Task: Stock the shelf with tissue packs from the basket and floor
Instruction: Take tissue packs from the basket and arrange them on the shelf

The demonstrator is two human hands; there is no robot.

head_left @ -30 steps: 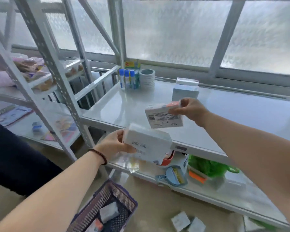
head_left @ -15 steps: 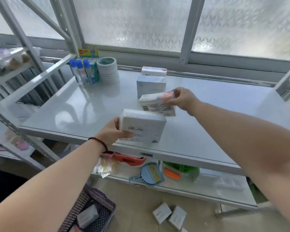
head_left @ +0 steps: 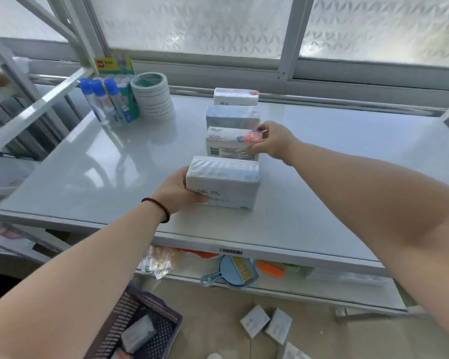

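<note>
On the glossy white metal shelf (head_left: 322,177), four tissue packs stand in a row running back toward the window. The left hand (head_left: 176,190) clasps the nearest pale blue-white plastic-wrapped tissue pack (head_left: 223,181); the right hand (head_left: 272,142) pinches the white pack with a pink corner (head_left: 231,143) just behind it. More packs lie in the dark purple mesh basket (head_left: 151,330) and on the floor.

Shelf (head_left: 322,177): glossy, smooth white metal
Tissue packs (head_left: 222,182): shiny plastic wrap
Basket (head_left: 151,320): dark plastic mesh
Window (head_left: 192,22): frosted, patterned glass

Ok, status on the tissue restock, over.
Left hand holds front pack on shelf. Right hand grips third pack. Row path clear.
</note>
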